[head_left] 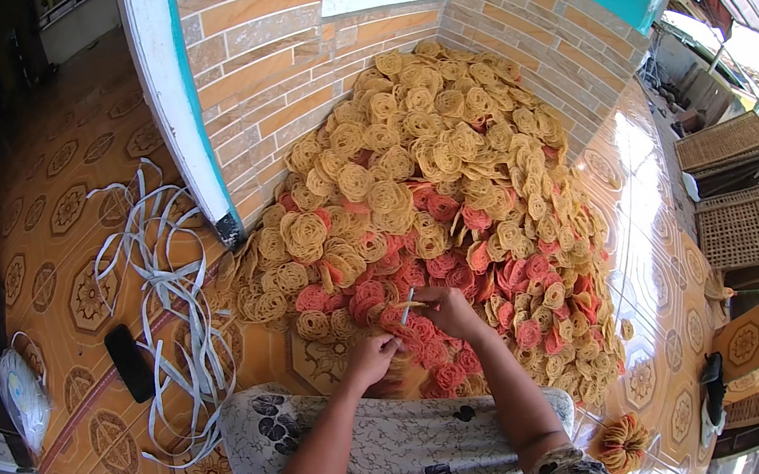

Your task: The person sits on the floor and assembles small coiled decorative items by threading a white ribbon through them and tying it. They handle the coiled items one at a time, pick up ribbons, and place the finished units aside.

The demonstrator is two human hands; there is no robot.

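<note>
Left hand (372, 354) clamped on cracker stack (396, 370), steadying it; right hand (448, 310) pinching grey strap end (408, 307) over near pile (434, 210).

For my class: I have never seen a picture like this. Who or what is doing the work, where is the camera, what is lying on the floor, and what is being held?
No machine: a person works with bare hands. The camera sits on their head looking down, so straight edges bend. A big heap of round, coiled yellow and red crackers lies on the patterned tile floor against a brick wall. The left hand rests at the heap's near edge. The right hand pinches a thin pale strip. More pale strips and a dark phone lie to the left.
</note>
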